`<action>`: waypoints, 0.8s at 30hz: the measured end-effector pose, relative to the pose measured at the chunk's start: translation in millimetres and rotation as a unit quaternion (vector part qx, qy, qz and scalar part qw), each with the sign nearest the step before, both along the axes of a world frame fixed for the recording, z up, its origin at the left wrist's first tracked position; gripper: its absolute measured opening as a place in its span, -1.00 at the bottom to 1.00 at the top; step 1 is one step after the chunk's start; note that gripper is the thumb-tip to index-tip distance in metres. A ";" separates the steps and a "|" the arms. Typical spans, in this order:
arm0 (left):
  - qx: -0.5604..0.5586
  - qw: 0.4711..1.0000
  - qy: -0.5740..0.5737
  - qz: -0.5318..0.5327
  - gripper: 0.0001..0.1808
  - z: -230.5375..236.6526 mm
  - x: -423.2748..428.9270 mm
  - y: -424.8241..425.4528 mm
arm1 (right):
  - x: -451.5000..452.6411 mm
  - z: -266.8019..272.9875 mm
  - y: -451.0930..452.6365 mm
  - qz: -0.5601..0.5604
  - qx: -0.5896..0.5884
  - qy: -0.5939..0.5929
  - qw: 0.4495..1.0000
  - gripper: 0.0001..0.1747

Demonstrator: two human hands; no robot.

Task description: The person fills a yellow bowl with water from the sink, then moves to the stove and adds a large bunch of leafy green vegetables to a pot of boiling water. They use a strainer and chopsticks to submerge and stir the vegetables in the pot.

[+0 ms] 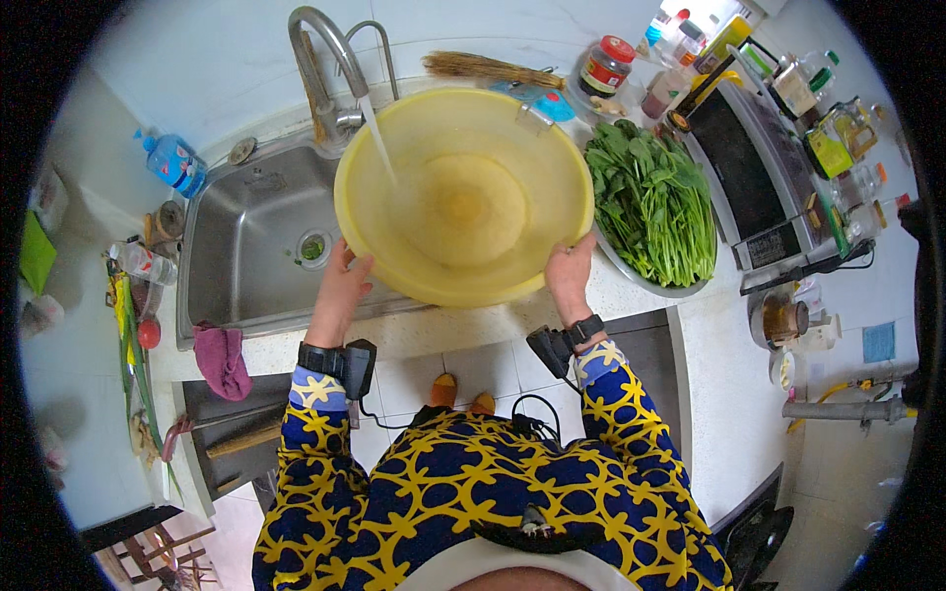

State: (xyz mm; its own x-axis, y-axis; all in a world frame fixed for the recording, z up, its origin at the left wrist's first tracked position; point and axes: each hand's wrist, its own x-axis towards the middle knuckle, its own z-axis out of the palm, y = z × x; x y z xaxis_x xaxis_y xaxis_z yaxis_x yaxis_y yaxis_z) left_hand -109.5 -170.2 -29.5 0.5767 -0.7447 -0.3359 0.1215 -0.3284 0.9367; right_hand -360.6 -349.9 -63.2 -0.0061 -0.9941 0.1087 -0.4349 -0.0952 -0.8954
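A large yellow plastic basin (473,203) sits partly over the right side of the stainless steel sink (244,251) and partly over the counter. Water streams from the curved metal tap (325,41) into its left part, and a shallow layer covers the bottom. My left hand (340,288) holds the basin's near-left rim, fingertips hidden beneath it. At the near-right rim, my right hand (570,275) grips with the fingers mostly hidden. Just right of the basin, leafy greens with long stalks (654,210) are heaped on an oval metal dish (684,291).
Green scraps lie around the sink drain (312,247). A purple cloth (222,362) hangs over the counter's front edge. Behind the basin are a straw brush (488,65) and a red-lidded jar (607,66). A blue bottle (175,164) stands left; a microwave-like appliance (746,162) stands right.
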 end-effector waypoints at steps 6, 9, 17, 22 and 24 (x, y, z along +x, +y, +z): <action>0.049 0.999 -0.008 0.022 -0.53 15.6 -9.0 -4.1 | -3.9 -1.6 -2.3 0.016 0.027 0.022 0.999 -0.55; 0.063 0.997 -0.007 0.038 -0.52 18.6 -11.4 -5.4 | -5.5 -2.9 -2.2 0.032 0.000 0.027 0.999 -0.54; 0.083 0.996 -0.011 0.036 -0.49 20.7 -9.0 -6.1 | -8.0 -2.1 -1.1 0.060 -0.021 0.028 0.998 -0.60; 0.080 0.996 -0.017 0.031 -0.48 16.7 -5.9 -5.3 | -7.9 -4.4 -0.5 0.066 -0.067 0.058 0.994 -0.64; 0.083 0.996 -0.017 0.034 -0.48 14.9 -4.3 -5.1 | -8.1 -6.2 -0.7 0.064 -0.071 0.044 0.994 -0.64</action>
